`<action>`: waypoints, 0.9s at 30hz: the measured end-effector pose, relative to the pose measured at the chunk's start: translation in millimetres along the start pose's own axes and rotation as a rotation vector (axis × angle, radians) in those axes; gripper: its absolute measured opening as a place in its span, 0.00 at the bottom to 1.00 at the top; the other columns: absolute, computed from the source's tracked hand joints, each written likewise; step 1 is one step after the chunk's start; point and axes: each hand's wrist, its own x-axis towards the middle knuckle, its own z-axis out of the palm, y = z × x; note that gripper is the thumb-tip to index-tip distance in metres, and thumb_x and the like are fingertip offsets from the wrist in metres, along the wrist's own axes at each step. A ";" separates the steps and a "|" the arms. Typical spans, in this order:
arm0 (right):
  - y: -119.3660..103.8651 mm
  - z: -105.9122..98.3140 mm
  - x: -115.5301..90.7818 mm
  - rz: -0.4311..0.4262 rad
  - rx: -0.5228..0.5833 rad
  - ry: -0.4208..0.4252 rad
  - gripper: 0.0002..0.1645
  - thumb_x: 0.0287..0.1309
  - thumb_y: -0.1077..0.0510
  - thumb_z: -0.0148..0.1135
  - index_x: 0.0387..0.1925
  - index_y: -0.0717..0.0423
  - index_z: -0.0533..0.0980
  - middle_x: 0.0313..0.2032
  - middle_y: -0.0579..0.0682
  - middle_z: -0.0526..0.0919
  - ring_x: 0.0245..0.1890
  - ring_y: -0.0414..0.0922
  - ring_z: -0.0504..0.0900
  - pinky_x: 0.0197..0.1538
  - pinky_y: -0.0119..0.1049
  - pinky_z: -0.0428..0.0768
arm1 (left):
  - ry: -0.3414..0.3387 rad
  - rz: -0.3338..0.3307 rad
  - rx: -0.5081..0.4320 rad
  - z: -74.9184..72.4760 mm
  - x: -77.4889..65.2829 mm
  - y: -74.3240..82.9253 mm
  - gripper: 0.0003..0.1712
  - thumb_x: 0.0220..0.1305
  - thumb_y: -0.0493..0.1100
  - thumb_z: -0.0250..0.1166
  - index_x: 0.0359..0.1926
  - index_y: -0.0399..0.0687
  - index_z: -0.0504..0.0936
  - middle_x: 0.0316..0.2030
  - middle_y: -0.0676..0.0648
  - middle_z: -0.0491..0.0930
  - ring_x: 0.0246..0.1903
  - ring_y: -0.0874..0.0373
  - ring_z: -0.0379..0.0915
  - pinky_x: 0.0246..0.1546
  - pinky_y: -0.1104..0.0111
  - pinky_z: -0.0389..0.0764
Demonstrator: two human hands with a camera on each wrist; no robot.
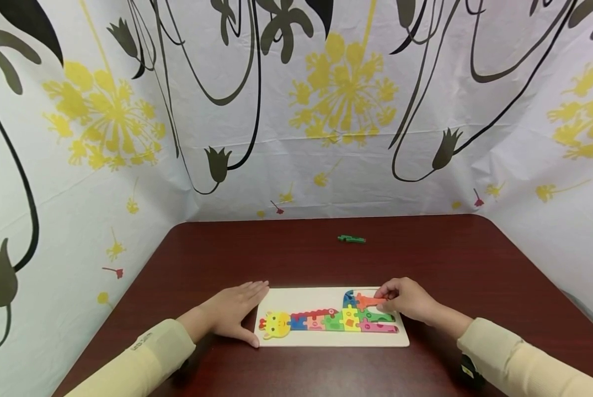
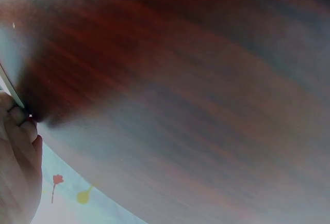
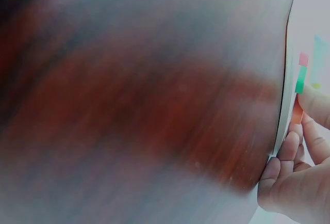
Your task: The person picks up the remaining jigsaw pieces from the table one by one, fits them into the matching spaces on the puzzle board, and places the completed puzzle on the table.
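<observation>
A pale board [image 1: 303, 298] lies on the table with a colourful giraffe jigsaw on it, its yellow head [image 1: 276, 325] at the left. My left hand [image 1: 233, 313] rests at the board's left edge, fingers straight and thumb near the front corner. At the right end, my right hand [image 1: 406, 299] pinches an orange leg-shaped puzzle piece [image 1: 368, 301] between thumb and fingers. That piece lies beside the blue tail piece [image 1: 348, 299], above the green leg piece [image 1: 382, 317] and the pink one [image 1: 378, 327]. In the right wrist view, the fingertips hold the orange piece [image 3: 297, 112] close over the board.
A small green object [image 1: 352, 239] lies toward the back of the dark red-brown table [image 1: 256, 253]. White cloth with grey and yellow flower prints [image 1: 276, 121] hangs behind the table and along both sides.
</observation>
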 end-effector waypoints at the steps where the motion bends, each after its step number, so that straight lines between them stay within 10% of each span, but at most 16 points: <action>1: -0.1 0.0 0.1 0.002 0.001 -0.001 0.09 0.47 0.60 0.76 0.33 0.54 0.84 0.29 0.47 0.78 0.30 0.45 0.71 0.30 0.35 0.70 | 0.000 -0.001 -0.002 0.2 -0.1 -0.1 0.69 0.47 0.88 0.43 0.76 0.42 0.49 0.75 0.45 0.48 0.73 0.54 0.43 0.70 0.60 0.52; 27: -2.9 -8.8 4.7 -0.014 0.075 -0.042 0.11 0.49 0.60 0.75 0.36 0.59 0.84 0.30 0.48 0.80 0.31 0.45 0.73 0.31 0.33 0.73 | 0.008 0.001 0.005 2.5 0.0 -0.2 0.69 0.48 0.88 0.42 0.76 0.42 0.49 0.75 0.44 0.48 0.73 0.53 0.43 0.70 0.60 0.52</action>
